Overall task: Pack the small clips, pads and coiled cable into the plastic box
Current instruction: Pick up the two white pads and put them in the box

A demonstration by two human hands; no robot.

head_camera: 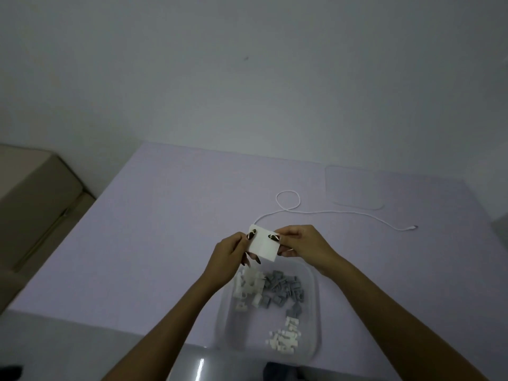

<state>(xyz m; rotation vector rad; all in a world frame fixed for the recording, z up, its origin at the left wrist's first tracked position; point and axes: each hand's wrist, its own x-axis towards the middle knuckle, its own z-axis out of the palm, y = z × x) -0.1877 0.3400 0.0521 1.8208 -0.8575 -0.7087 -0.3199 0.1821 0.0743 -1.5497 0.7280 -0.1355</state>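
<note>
**Both hands pinching white pad above the box**

Left hand point(229, 250): grip pinches the left edge of a white pad point(264, 244), thumb on the front face near the top left corner, other fingers curled behind and below. Right hand point(301, 242): grip pinches the right edge of the same pad, thumb on the front face, fingers folded behind. Pad is held flat-on toward the camera, slightly tilted, in the air just above the far end of the plastic box point(314, 298).

Box is clear, open-topped, and sits on the desk point(165, 229) at its near edge, under the forearms. Inside: white clips point(247, 291) piled at the far left, grey clips point(286, 291) just beside them on the right and touching that pile, and more small white pieces point(284, 336) at the near right. Frame is blurred there, so it is not clear whether those are clips or pads.

White cable point(338, 213) lies on the desk beyond the hands, not coiled: one loop at its far part, one long run off to the right ending in a plug, the other end running behind the pad. It is outside the box.

Clear lid point(354, 188) lies flat on the desk at the far right, beyond the cable and apart from it.

Desk top is pale lilac. A beige piece of furniture point(33, 202) stands to the left of the desk.
</note>
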